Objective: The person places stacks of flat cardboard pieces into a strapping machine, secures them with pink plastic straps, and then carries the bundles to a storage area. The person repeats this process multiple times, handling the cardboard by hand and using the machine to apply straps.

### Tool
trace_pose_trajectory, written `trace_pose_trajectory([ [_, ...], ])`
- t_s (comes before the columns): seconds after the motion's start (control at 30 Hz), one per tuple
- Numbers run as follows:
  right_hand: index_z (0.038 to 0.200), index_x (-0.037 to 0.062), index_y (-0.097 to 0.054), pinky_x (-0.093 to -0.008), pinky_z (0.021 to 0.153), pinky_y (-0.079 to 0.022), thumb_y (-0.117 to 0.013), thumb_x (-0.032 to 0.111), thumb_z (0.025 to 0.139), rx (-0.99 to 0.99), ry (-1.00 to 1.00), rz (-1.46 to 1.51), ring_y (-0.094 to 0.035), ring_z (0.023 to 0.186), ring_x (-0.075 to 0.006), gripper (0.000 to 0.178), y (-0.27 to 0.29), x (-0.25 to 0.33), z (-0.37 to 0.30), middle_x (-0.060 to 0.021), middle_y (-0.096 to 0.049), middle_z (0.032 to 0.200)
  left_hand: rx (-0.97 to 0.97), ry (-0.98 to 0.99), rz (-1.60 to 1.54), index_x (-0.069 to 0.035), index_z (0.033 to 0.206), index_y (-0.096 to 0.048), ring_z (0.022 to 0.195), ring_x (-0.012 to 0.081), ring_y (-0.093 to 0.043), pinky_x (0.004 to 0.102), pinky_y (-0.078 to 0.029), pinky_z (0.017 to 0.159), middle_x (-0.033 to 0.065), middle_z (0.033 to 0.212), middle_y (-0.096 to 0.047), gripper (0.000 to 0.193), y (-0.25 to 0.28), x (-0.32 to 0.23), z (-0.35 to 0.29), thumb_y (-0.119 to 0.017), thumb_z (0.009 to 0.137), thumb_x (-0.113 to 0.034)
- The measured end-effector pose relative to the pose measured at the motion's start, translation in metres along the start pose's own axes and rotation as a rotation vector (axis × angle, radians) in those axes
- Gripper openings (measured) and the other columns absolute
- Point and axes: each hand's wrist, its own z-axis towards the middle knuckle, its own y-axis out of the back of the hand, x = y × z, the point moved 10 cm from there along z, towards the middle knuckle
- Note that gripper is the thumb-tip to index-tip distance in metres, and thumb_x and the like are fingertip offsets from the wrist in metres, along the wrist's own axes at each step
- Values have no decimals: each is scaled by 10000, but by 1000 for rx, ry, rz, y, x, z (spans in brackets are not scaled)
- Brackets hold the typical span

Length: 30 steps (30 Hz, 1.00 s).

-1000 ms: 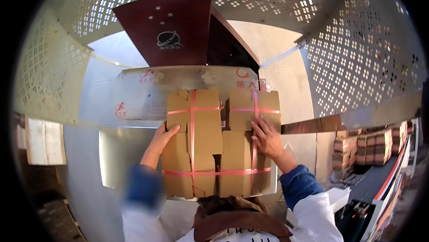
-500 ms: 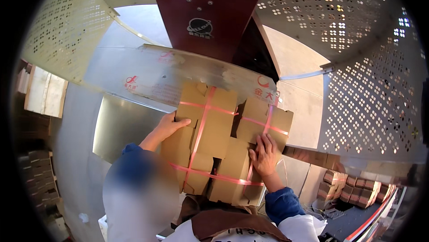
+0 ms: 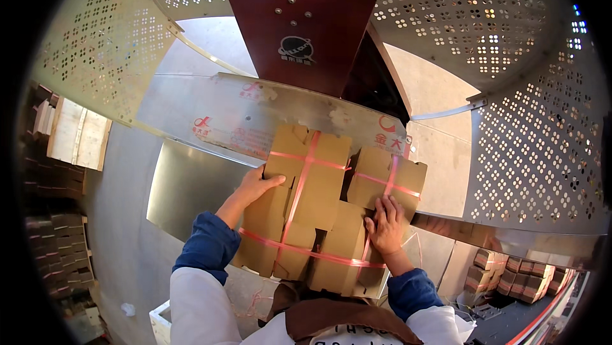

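A block of folded brown cardboard pieces (image 3: 320, 199) lies in front of me, crossed by pink plastic straps (image 3: 294, 203). My left hand (image 3: 256, 185) grips its left side, thumb on top and the other fingers out of sight over the edge. On the right part of the same block rests my right hand (image 3: 386, 225), palm down beside a strap, its fingers slightly bent and spread on the cardboard. The block's far edge is against a metal plate (image 3: 220, 122) with red printed marks.
A dark red machine panel (image 3: 299, 32) rises beyond the plate. Perforated metal guards (image 3: 535, 154) curve around both sides. More strapped cardboard bundles (image 3: 526, 278) sit on a dark surface at the lower right. Cardboard stacks (image 3: 60, 249) stand at the left, and a white box (image 3: 160, 322) is below my left arm.
The whole view has shifted, so the scene sits slightly farther right and lower. Both hands keep their places on the cardboard.
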Motion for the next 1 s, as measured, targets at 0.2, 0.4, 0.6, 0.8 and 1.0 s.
trace_pose_trajectory([
  [0.2,1285,33,-522,-499,1047,-314,-703,272,761,-8,10,23,-392,1274,-340,603,0,0,-1,-143,-461,1347,0,3,61,-34,1265,-561,1001,203,-633,325,-483,882,120,1101,-666,642,0,6,4,-743,777,-409],
  [0.4,1284,36,-523,-494,1046,-318,-693,274,774,-14,9,33,-391,1279,-330,589,3,1,0,-133,-458,1356,-6,13,61,-34,1282,-546,1008,201,-629,324,-482,890,122,1126,-655,647,-3,5,7,-744,782,-394],
  [0.6,1279,33,-524,-496,1044,-320,-698,266,770,-38,18,53,-395,1270,-333,586,5,2,0,-132,-466,1343,4,-9,-45,-11,1282,-537,1000,196,-624,317,-487,874,126,1120,-652,627,-3,11,11,-750,791,-338],
  [0.8,1279,24,-522,-498,1051,-317,-700,226,765,-61,19,83,-397,1265,-351,580,8,2,1,-143,-472,1333,11,11,-58,18,1264,-542,983,204,-632,322,-494,864,136,1110,-653,629,-4,6,10,-755,787,-332],
  [1.0,1281,28,-518,-501,1054,-312,-693,232,778,-82,19,94,-390,1272,-351,571,8,-1,-1,-145,-468,1336,4,-20,-47,25,1250,-551,982,214,-634,332,-495,864,144,1110,-652,635,-6,7,12,-762,776,-341],
])
